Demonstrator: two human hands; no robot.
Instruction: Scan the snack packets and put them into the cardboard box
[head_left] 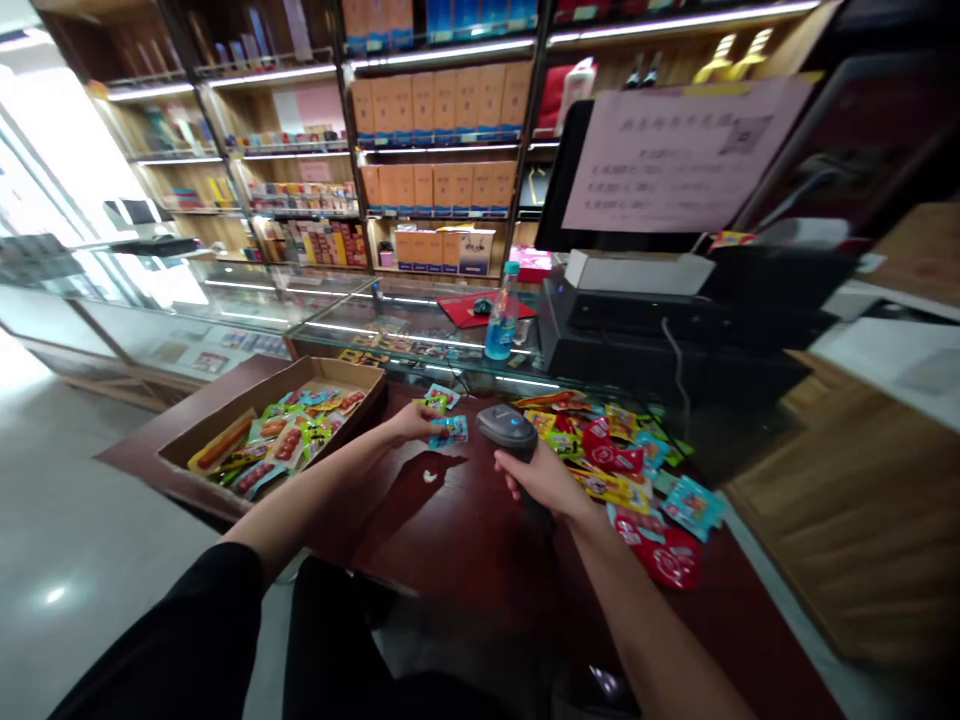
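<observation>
My left hand point(411, 426) pinches a small blue snack packet point(450, 431) above the dark red tabletop point(450, 520). A green packet point(433, 403) and another light packet point(444, 393) lie just beyond its fingers. Wrapped around the handle of a grey barcode scanner point(508, 428) is my right hand point(536, 475), the scanner's head pointing toward the blue packet. To the left, an open cardboard box point(360, 395) holds many snack packets and sausages. A loose pile of colourful packets point(611, 450), several of them red, yellow and blue, spreads to the right of the scanner.
A bottle with blue liquid point(501, 320) stands on the glass counter point(405, 320), near a red mat point(457, 310). At the back right is a monitor point(559, 190) with a paper sign point(682, 155). A wooden panel point(862, 500) borders the right side. A small white scrap point(429, 477) lies on the tabletop.
</observation>
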